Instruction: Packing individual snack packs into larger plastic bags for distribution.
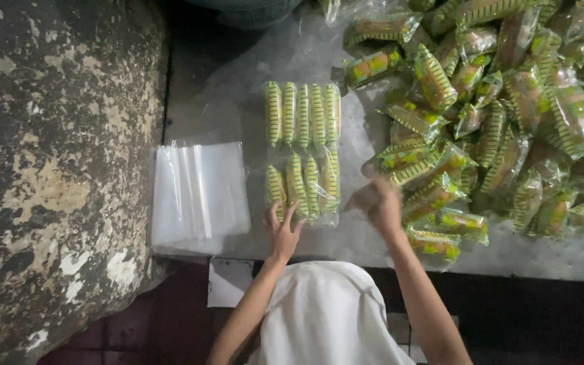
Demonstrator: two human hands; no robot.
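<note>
The left hand (282, 233), fingers spread, steadies the clear bag of packed snacks (303, 152). The right hand (381, 205) is blurred beside the loose pile (501, 115), its grip unreadable. Filling looks underway; another snack must slot in.

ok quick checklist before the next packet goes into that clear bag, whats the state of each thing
1. Left hand steadying the clear bag at its near edge: ok, fingers rest on it.
2. Rows in the bag: far row lies straight, ok; near row is slanted and uneven, not ok.
3. Right hand at the loose packets: blurred, so whether it grips one, cannot tell.
4. Supply: large heap within reach on the right, ok.
5. Spare empty bags stacked flat left of the filled one: ok.
6. Bag mouth open enough: cannot tell.
</note>
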